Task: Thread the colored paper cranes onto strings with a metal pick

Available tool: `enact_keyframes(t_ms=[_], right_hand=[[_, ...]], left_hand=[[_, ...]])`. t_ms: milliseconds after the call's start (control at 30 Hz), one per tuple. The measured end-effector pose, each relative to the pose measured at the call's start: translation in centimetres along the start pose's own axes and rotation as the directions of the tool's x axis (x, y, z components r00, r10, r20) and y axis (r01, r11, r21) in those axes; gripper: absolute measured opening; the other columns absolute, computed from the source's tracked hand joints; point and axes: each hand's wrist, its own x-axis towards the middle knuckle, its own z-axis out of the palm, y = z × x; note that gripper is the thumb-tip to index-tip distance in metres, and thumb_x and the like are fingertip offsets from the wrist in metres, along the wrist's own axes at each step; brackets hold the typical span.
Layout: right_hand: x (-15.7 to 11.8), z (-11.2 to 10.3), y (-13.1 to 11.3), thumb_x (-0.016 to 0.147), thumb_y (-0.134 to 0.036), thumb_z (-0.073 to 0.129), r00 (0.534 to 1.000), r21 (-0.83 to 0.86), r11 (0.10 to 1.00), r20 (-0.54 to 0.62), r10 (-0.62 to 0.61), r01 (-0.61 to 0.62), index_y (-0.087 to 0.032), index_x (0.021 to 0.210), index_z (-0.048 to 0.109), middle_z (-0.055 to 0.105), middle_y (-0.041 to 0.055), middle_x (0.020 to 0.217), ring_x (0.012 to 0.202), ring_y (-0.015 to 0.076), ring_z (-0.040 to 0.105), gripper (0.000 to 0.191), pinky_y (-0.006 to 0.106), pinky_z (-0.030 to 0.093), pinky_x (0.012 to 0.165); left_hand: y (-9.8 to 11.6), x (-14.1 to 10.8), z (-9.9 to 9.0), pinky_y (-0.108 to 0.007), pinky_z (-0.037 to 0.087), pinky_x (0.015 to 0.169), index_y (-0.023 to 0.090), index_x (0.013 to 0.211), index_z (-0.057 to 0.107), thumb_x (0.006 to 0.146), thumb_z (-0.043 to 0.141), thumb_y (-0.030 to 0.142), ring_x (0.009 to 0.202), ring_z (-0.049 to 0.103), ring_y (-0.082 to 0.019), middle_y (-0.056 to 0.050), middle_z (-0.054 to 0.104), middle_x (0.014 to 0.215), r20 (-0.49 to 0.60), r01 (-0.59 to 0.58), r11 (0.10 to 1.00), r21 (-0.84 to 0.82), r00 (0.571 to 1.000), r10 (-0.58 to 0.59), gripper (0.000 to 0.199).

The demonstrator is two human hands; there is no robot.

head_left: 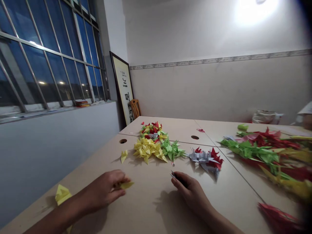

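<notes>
My left hand (108, 190) is over the near left part of the table, its fingers closed on a yellow folded paper (126, 185). To the right, my right hand (191, 191) pinches a small pale pointed piece (172, 175) between thumb and fingers; most of it is hidden. Beyond my hands lie a pile of yellow folded papers (147, 149), green ones (172, 149) and a grey and red group (204, 159). A single yellow folded piece (124, 156) stands left of the pile. Another yellow paper (62, 194) is beside my left forearm.
The pale table (146, 175) has two round holes (195, 137). Heaped red, green and yellow folded papers (263, 151) cover its right side. A red piece (279, 216) lies near right. A chair (135, 108) and framed panel (123, 84) stand behind; part of a person (306, 115) shows far right.
</notes>
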Motion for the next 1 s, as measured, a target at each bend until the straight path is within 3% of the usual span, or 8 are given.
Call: enact_keyframes(t_ms=[67, 133, 167, 233, 300, 633, 867, 1000], right_hand=[[0.0, 0.0, 0.0, 0.077, -0.040, 0.050, 1.000, 0.041, 0.999, -0.028, 0.009, -0.008, -0.014, 0.090, 0.063, 0.063, 0.0038, 0.073, 0.068, 0.0181, 0.055, 0.032, 0.026, 0.043, 0.061], [0.1, -0.1, 0.1, 0.078, -0.041, 0.049, 0.998, 0.110, 0.993, -0.049, 0.047, -0.042, -0.014, 0.092, 0.062, 0.061, 0.0033, 0.072, 0.065, 0.0165, 0.054, 0.033, 0.024, 0.042, 0.058], [0.1, -0.2, 0.1, 0.078, -0.042, 0.049, 0.996, 0.145, 0.987, -0.055, 0.075, -0.066, -0.013, 0.092, 0.061, 0.059, 0.0026, 0.069, 0.062, 0.0153, 0.053, 0.034, 0.023, 0.041, 0.054], [0.3, -0.3, 0.3, 0.079, -0.043, 0.047, 0.990, 0.196, 0.974, -0.057, 0.130, -0.116, -0.013, 0.089, 0.059, 0.055, 0.0006, 0.064, 0.055, 0.0128, 0.050, 0.035, 0.020, 0.038, 0.046], [0.4, -0.4, 0.5, 0.079, -0.043, 0.047, 0.988, 0.207, 0.970, -0.062, 0.144, -0.129, -0.013, 0.086, 0.059, 0.052, -0.0006, 0.061, 0.052, 0.0115, 0.048, 0.033, 0.019, 0.035, 0.044], [1.0, -0.4, 0.3, 0.082, -0.037, 0.044, 0.997, 0.086, 0.993, -0.017, 0.077, -0.075, -0.015, 0.078, 0.062, 0.061, 0.0008, 0.068, 0.063, 0.0148, 0.054, 0.029, 0.021, 0.041, 0.058], [0.7, -0.3, 0.3, 0.082, -0.036, 0.045, 0.998, 0.008, 0.998, -0.025, 0.062, -0.062, -0.016, 0.083, 0.064, 0.062, 0.0012, 0.067, 0.061, 0.0145, 0.054, 0.028, 0.020, 0.041, 0.057], [0.6, -0.4, 0.1, 0.082, -0.033, 0.047, 0.999, 0.014, 0.999, -0.012, 0.046, -0.046, -0.017, 0.093, 0.064, 0.065, 0.0026, 0.074, 0.065, 0.0156, 0.056, 0.027, 0.021, 0.043, 0.061]], left_hand=[[1.6, 3.4, 2.6, -0.022, 0.037, 0.063, 0.020, 0.087, 0.062, 0.064, 0.061, 0.021, 0.070, 0.052, -0.014, -0.002, 0.059, 0.077, -0.030, -0.001, 0.932, -0.362, 0.999, -0.011, 0.023], [2.7, 7.1, 5.9, -0.021, 0.039, 0.060, 0.018, 0.086, 0.059, 0.062, 0.063, 0.018, 0.065, 0.053, -0.012, -0.001, 0.059, 0.074, -0.072, -0.002, 0.701, -0.713, 0.995, -0.070, 0.024], [3.0, 8.8, 7.5, -0.022, 0.040, 0.060, 0.018, 0.084, 0.057, 0.064, 0.061, 0.018, 0.064, 0.054, -0.011, 0.000, 0.059, 0.073, -0.072, 0.003, 0.528, -0.849, 0.990, -0.121, 0.021], [3.3, 11.4, 10.2, -0.021, 0.041, 0.058, 0.017, 0.078, 0.055, 0.064, 0.060, 0.015, 0.059, 0.054, -0.010, 0.001, 0.059, 0.068, -0.035, 0.012, 0.235, -0.972, 0.980, -0.195, 0.016], [3.0, 12.7, 11.8, -0.020, 0.042, 0.058, 0.017, 0.076, 0.053, 0.063, 0.059, 0.011, 0.057, 0.055, -0.009, 0.001, 0.059, 0.064, 0.016, 0.035, 0.087, -0.996, 0.978, -0.207, 0.015], [1.7, 12.7, 12.6, -0.023, 0.044, 0.060, 0.016, 0.079, 0.054, 0.066, 0.060, 0.013, 0.060, 0.057, -0.011, -0.001, 0.061, 0.069, 0.187, 0.197, 0.085, -0.977, 0.976, -0.116, 0.015], [2.0, 12.8, 12.9, -0.020, 0.043, 0.061, 0.015, 0.074, 0.057, 0.062, 0.061, 0.010, 0.060, 0.056, -0.009, 0.000, 0.061, 0.067, 0.094, 0.107, 0.061, -0.992, 0.978, -0.187, 0.014], [2.0, 12.5, 13.3, -0.024, 0.043, 0.068, 0.014, 0.076, 0.059, 0.061, 0.062, 0.010, 0.067, 0.056, -0.012, -0.002, 0.062, 0.072, 0.034, 0.052, 0.165, -0.985, 0.993, -0.110, 0.016]])
